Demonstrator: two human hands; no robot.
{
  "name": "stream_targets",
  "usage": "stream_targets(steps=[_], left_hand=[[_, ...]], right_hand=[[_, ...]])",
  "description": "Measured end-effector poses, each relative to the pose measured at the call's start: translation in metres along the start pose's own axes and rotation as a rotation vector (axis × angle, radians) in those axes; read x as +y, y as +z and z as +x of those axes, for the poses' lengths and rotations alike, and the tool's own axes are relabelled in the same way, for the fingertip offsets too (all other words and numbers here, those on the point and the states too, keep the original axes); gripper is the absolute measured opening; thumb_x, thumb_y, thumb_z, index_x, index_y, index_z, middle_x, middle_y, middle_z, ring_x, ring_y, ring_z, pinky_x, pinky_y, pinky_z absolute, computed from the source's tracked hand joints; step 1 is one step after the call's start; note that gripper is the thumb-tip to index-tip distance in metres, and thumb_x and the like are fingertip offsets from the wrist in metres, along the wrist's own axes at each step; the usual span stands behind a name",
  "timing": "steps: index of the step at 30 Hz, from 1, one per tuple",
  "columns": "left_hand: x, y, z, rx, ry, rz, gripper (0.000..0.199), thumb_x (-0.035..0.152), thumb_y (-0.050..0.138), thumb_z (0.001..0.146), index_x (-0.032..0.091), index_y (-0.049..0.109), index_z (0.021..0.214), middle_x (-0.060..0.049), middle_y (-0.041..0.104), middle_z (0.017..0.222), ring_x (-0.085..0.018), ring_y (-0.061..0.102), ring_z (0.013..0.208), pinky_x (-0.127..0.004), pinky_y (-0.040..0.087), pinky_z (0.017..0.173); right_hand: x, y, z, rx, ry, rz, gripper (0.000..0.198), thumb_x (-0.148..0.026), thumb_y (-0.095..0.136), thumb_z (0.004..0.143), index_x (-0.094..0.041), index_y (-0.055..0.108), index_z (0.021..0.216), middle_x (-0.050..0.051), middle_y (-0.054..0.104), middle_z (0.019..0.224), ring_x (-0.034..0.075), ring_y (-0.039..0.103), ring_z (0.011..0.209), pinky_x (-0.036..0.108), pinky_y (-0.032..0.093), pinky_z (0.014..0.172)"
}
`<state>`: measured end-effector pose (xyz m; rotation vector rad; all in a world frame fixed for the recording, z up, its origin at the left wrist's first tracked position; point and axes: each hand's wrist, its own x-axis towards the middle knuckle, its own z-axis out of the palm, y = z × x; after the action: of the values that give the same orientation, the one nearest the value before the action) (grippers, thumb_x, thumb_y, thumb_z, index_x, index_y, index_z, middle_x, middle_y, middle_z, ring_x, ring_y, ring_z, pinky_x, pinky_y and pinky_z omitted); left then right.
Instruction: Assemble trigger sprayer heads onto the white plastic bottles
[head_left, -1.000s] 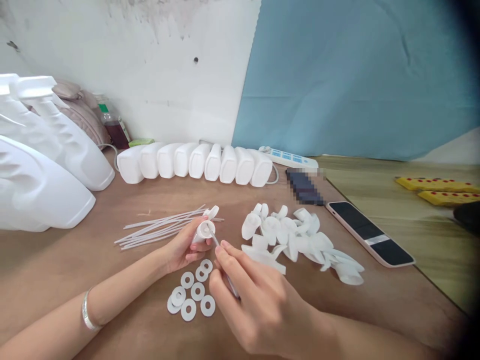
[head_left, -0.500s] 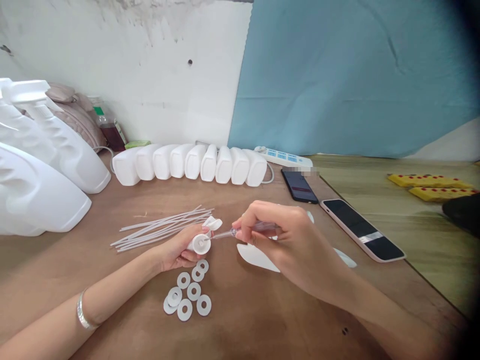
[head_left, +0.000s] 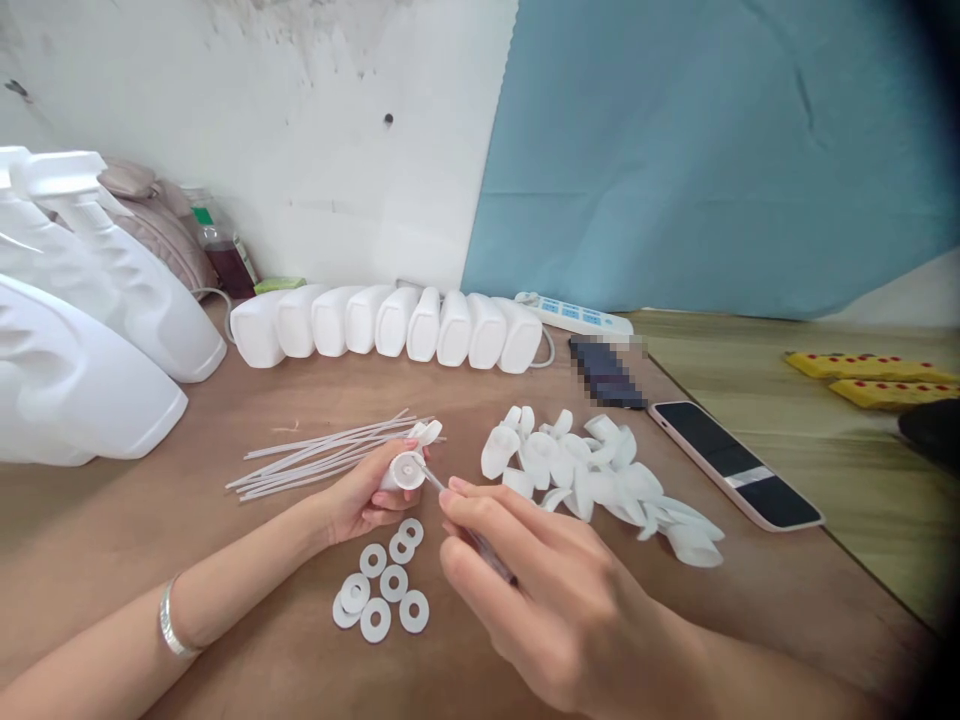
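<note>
A white trigger spray head (head_left: 407,470) is held in my left hand (head_left: 352,510), its round collar opening turned towards me. My left fingers are wrapped round it. In my right hand (head_left: 555,580) is a thin screwdriver (head_left: 491,558) with a clear handle, gripped between thumb and fingers. Its metal shaft slants up to the left, and the tip is at the collar's rim; whether it touches is too small to tell. Below my left hand lie several flat white ring washers (head_left: 394,583), some overlapping. Thin white tubes (head_left: 315,460) are spread behind that hand.
Curved white plastic pieces (head_left: 592,470) are piled at right. Two phones, one dark (head_left: 604,372) and one pink-edged (head_left: 739,465), lie beyond. White bottles (head_left: 390,325) lie in a row at the back, near a power strip (head_left: 577,317). Larger spray bottles (head_left: 112,270) stand left.
My right hand has come lower and nearer, tilting the screwdriver so its tip is at the collar's right rim. The pile of white pieces, earlier mostly covered by the hand, now shows.
</note>
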<state>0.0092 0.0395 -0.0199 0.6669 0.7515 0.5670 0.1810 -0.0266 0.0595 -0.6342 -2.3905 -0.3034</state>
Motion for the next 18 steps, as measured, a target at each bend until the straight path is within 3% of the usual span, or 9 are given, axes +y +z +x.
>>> stream_targets(steps=[3,8,10,15,18], left_hand=[[0.0,0.001,0.0,0.016,-0.001,-0.099,0.021,0.038,0.044,0.083,0.017,0.045,0.083,0.006,0.044,0.048,0.001,0.013,0.031,-0.01,0.003,0.029],[-0.003,-0.001,0.001,0.004,-0.007,-0.071,0.026,0.041,0.054,0.077,0.016,0.045,0.075,0.006,0.045,0.046,0.001,0.015,0.03,-0.009,0.005,0.026],[-0.004,-0.001,0.001,-0.005,-0.006,-0.06,0.028,0.041,0.055,0.077,0.016,0.045,0.073,0.005,0.046,0.047,0.001,0.015,0.03,-0.009,0.006,0.026],[-0.001,-0.002,0.003,-0.012,0.014,-0.14,0.026,0.039,0.048,0.081,0.015,0.047,0.073,0.006,0.043,0.047,0.002,0.014,0.031,-0.009,0.006,0.027],[0.0,-0.004,0.005,-0.018,0.001,-0.176,0.033,0.043,0.046,0.082,0.014,0.045,0.067,0.006,0.039,0.047,0.002,0.013,0.032,-0.009,0.005,0.026]], right_hand=[[-0.001,0.003,0.0,0.004,-0.019,-0.051,0.029,-0.002,0.036,0.081,-0.013,0.057,0.064,0.012,0.061,0.071,0.019,0.06,0.072,0.027,0.048,0.061],[0.009,-0.006,0.005,-0.062,0.272,0.113,0.028,-0.001,0.036,0.082,-0.015,0.052,0.063,0.002,0.05,0.062,0.009,0.049,0.053,0.018,0.042,0.051],[0.01,-0.008,0.005,-0.091,0.315,0.145,0.027,-0.002,0.037,0.082,-0.015,0.052,0.063,0.001,0.048,0.061,0.008,0.045,0.05,0.018,0.041,0.05],[-0.001,0.008,-0.001,0.0,0.018,-0.075,0.028,0.002,0.04,0.079,-0.013,0.057,0.062,0.008,0.058,0.066,0.015,0.055,0.066,0.026,0.049,0.069],[0.0,0.014,-0.002,0.029,0.053,-0.041,0.028,0.002,0.04,0.079,-0.012,0.056,0.061,0.009,0.06,0.07,0.015,0.057,0.067,0.025,0.049,0.067]])
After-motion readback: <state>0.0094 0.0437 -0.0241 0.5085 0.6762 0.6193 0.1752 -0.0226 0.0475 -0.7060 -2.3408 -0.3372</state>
